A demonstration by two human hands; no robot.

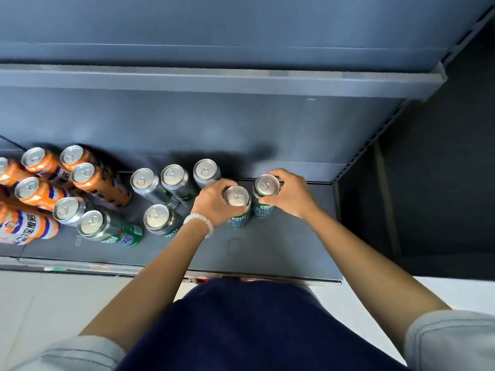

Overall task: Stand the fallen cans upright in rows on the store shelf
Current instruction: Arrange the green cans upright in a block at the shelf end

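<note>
Placement step, late in the task as I judge it. I am setting two green cans upright side by side at the right end of the store shelf (294, 236). My left hand (214, 200) is gripping the left green can (237, 207) around its top rim, fingers curled about it; my right hand (290, 192) is gripping the right green can (266, 195) likewise from the far and right side. The two cans are standing just beside each other, apparently touching the shelf floor, though their bases are partly hidden by my hands.

To their left, silver-grey cans (174, 180) are standing in a back row, with one more green can (158, 219) in front. Further left, orange cans (88, 183) and another green can (107, 228) are appearing tilted, probably through lens distortion; no can is plainly lying flat.

Both forearms are reaching forward and converging over the shelf edge, wrists bent downward; a white bead bracelet (199, 222) is circling my left wrist.

The next move is calling for aligning both cans with the existing rows, then letting go without nudging neighbours.
</note>
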